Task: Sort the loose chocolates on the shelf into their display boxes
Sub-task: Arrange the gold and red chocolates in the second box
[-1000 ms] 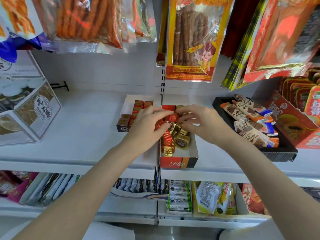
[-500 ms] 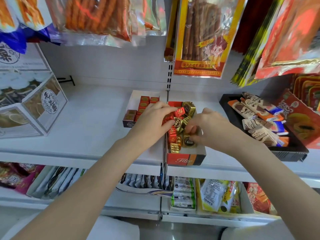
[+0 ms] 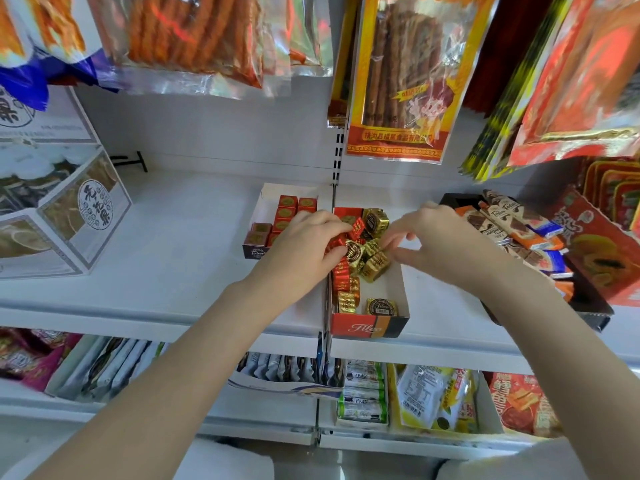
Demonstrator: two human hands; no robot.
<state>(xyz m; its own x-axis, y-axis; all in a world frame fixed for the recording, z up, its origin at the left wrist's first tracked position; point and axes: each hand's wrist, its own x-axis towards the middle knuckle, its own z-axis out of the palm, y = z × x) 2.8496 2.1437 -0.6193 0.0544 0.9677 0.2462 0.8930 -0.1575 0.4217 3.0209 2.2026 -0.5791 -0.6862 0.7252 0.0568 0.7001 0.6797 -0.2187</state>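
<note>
Chocolates: a heap of gold-wrapped chocolates (image 3: 372, 258) and red-wrapped chocolates (image 3: 341, 271) lies between the two hands, inside the red display box (image 3: 369, 326).
Axis of the box: its long side runs away from the person toward the back wall, and the short red-and-black front with the script logo faces the person at the shelf edge.
Lie of the pieces: the red ones form a rough row along the box's left wall, following its long axis; the gold ones are jumbled at mixed angles. One round-labelled gold piece (image 3: 381, 306) lies alone, label up, near the front wall, closer to the person than either hand.
Left hand (image 3: 304, 247): palm down over the box's left wall, fingers curled onto the red and gold pieces at the heap's left side; whether they actually pinch one I cannot tell.
Right hand (image 3: 440, 237): above the box's right half, fingers bent and spread, the fingertips (image 3: 388, 241) touching the gold pieces; a firm hold is not visible.
Second box (image 3: 268, 209): a white display box just beyond and left of the left hand, holding square red chocolates (image 3: 287, 212) in neat rows.
Shelf (image 3: 180, 244): white, carrying both boxes.
Right of the right hand: a black tray (image 3: 588, 303) of wrapped chocolate bars (image 3: 512, 226).
Above the hands: hanging snack packets (image 3: 398, 77).
</note>
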